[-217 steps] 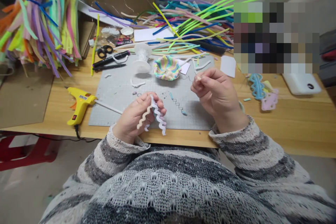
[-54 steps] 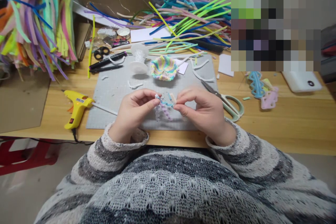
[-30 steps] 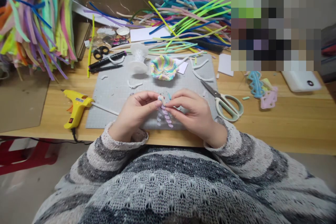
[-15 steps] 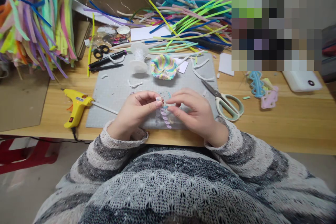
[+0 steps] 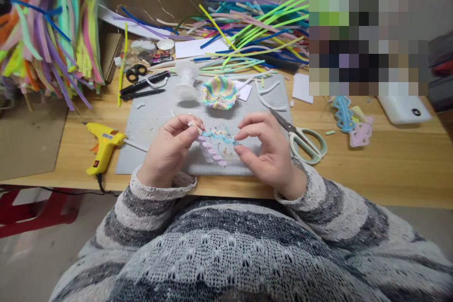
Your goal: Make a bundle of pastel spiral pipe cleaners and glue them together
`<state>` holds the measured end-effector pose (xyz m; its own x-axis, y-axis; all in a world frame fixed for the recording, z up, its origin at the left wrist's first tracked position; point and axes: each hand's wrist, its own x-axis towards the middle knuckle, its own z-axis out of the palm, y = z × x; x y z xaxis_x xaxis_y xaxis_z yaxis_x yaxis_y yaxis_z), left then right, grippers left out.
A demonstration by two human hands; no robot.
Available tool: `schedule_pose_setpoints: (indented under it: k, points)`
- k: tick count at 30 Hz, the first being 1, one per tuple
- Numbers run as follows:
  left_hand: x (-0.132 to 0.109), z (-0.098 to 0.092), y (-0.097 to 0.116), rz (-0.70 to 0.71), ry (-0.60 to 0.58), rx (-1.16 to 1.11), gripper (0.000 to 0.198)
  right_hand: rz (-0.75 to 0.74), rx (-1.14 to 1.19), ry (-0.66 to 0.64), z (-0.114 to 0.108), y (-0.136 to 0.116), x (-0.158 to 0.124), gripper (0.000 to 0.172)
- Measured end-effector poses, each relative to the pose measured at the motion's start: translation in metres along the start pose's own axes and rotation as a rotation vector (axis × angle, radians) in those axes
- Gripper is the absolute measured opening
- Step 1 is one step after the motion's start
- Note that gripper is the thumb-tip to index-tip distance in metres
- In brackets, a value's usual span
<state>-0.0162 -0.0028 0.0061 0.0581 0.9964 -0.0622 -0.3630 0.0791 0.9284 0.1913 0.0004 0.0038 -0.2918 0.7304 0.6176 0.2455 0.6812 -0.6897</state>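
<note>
Above the grey cutting mat, my left hand pinches the left end of several wavy pipe cleaners, pale lilac and white. One wavy blue pipe cleaner stretches across to my right hand, which pinches its right end. Both hands are closed in a pinch, a short way apart. A pastel ruffled flower lies on the mat beyond them.
A yellow glue gun lies at the mat's left edge. Green-handled scissors lie right of my right hand. A clear thread spool, black pens, loose pipe cleaners and a hanging bundle fill the back.
My hands have drawn apart from a tight pinch, pulling the blue wavy pipe cleaner out sideways. The lilac and white pieces have swung left with my left hand.
</note>
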Motion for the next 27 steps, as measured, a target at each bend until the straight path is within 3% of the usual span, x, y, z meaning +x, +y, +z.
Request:
schedule_pose_setpoints:
  k: [9,16,22,27]
  points:
    - [-0.002,0.005,-0.003,0.122,0.011,0.087,0.013,-0.098,-0.274,-0.058,0.002,0.0,-0.005,0.015]
    - [-0.003,0.006,-0.007,0.126,-0.017,0.129,0.013,-0.027,-0.34,-0.075,0.007,0.003,-0.007,0.01]
    - [-0.002,0.006,-0.007,0.188,0.045,0.103,0.012,0.098,-0.217,-0.002,0.006,0.001,-0.004,0.008]
    - [0.0,0.006,-0.005,0.204,0.14,0.056,0.019,0.425,0.254,-0.097,0.009,0.013,0.002,0.01]
